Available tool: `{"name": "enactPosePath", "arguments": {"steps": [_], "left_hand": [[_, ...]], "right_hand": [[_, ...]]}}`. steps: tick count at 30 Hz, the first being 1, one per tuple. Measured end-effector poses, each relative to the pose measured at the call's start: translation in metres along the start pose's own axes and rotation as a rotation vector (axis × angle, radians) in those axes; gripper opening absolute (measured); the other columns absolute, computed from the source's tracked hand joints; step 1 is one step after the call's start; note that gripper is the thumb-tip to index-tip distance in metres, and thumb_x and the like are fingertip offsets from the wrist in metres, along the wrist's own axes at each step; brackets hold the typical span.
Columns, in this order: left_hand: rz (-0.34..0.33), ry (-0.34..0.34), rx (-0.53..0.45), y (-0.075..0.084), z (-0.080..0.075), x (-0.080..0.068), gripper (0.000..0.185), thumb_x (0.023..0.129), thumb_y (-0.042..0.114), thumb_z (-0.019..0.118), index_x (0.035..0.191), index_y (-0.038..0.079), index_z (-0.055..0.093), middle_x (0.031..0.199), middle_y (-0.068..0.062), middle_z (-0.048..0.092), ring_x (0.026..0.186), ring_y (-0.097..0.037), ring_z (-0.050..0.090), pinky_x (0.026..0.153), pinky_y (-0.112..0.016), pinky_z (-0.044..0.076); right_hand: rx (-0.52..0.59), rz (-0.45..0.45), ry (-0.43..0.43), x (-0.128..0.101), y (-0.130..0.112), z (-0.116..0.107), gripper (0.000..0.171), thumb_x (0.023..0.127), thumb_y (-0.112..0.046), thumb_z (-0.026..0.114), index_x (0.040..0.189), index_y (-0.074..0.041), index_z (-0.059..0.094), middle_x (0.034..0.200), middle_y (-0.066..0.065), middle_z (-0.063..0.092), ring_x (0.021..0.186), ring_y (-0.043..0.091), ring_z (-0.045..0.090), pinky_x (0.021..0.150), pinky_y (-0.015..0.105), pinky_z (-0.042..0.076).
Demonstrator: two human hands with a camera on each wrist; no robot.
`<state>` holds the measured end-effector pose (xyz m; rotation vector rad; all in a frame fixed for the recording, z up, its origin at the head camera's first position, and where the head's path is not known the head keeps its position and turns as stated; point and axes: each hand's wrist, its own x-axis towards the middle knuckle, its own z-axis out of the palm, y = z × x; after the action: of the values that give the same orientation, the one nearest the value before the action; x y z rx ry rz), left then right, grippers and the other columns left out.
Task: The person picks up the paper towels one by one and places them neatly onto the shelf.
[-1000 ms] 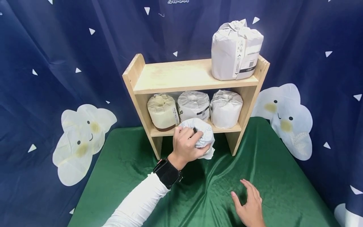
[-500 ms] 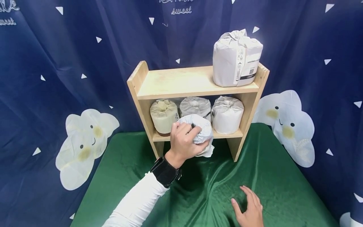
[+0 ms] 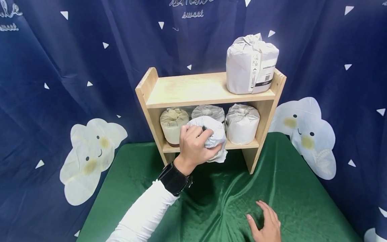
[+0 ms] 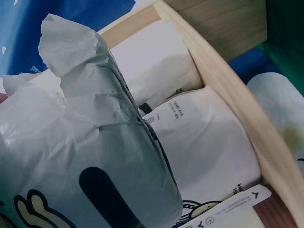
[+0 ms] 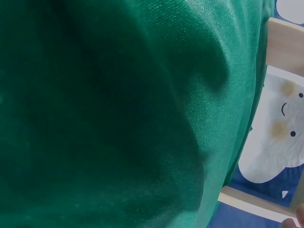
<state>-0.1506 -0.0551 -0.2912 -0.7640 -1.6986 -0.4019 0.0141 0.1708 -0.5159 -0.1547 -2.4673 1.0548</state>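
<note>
My left hand [image 3: 193, 144] grips a paper-wrapped toilet roll [image 3: 215, 123] from above, its fingers curled over the crumpled top. The roll is held in front of a small wooden shelf [image 3: 187, 89], raised off the green cloth. In the left wrist view that same toilet roll [image 4: 95, 128], with dark printing, covers much of the lower shelf. My right hand [image 3: 267, 225] hovers low at the front right with its fingers apart and relaxed, holding nothing. Only its fingertips [image 5: 294, 221] show at the corner of the right wrist view.
On the lower shelf stand a yellowish wrapped roll [image 3: 173, 126], a white roll [image 3: 208, 110] partly hidden behind the held one, and another white roll [image 3: 243, 126]. A larger wrapped pack [image 3: 251, 67] sits at the top shelf's right end. Green cloth [image 3: 229, 198] spreads below.
The left hand has lifted the held roll a little relative to the shelf, so it covers more of the middle roll. The head view has tilted up. The right hand keeps its relaxed pose.
</note>
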Motion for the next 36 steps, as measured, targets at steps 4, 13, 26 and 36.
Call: {"name": "enactPosePath", "arguments": {"steps": [4, 13, 26, 36], "left_hand": [[0.004, 0.006, -0.001, -0.002, -0.001, 0.005, 0.035, 0.067, 0.042, 0.079, 0.076, 0.011, 0.065, 0.065, -0.003, 0.052, 0.061, -0.021, 0.054, 0.065, -0.042, 0.039], [-0.008, 0.026, -0.011, -0.008, -0.004, 0.017, 0.035, 0.066, 0.041, 0.08, 0.075, 0.011, 0.065, 0.066, -0.003, 0.053, 0.061, -0.021, 0.055, 0.067, -0.043, 0.039], [-0.019, 0.061, -0.046, -0.015, -0.012, 0.044, 0.035, 0.068, 0.038, 0.081, 0.076, 0.01, 0.063, 0.065, -0.005, 0.052, 0.061, -0.023, 0.055, 0.069, -0.045, 0.04], [-0.036, 0.065, -0.074, -0.015, -0.02, 0.067, 0.037, 0.068, 0.039, 0.083, 0.077, 0.009, 0.064, 0.066, -0.005, 0.056, 0.064, -0.025, 0.057, 0.067, -0.045, 0.037]], "right_hand": [[-0.01, 0.015, -0.011, 0.0, 0.0, 0.0, 0.05, 0.076, -0.015, 0.08, 0.12, -0.003, 0.059, 0.123, 0.019, 0.057, 0.113, 0.042, 0.047, 0.081, 0.056, 0.03], [-0.023, 0.053, -0.012, -0.002, -0.002, 0.002, 0.048, 0.077, -0.016, 0.08, 0.119, -0.004, 0.06, 0.121, 0.02, 0.058, 0.11, 0.042, 0.049, 0.08, 0.057, 0.031], [-0.035, 0.071, 0.004, -0.002, -0.005, 0.004, 0.048, 0.075, -0.016, 0.081, 0.117, -0.006, 0.061, 0.119, 0.017, 0.06, 0.111, 0.039, 0.049, 0.082, 0.056, 0.031], [-0.011, 0.064, 0.074, -0.008, 0.0, 0.009, 0.048, 0.071, -0.013, 0.084, 0.114, -0.006, 0.064, 0.116, 0.016, 0.062, 0.109, 0.038, 0.051, 0.082, 0.055, 0.031]]}}
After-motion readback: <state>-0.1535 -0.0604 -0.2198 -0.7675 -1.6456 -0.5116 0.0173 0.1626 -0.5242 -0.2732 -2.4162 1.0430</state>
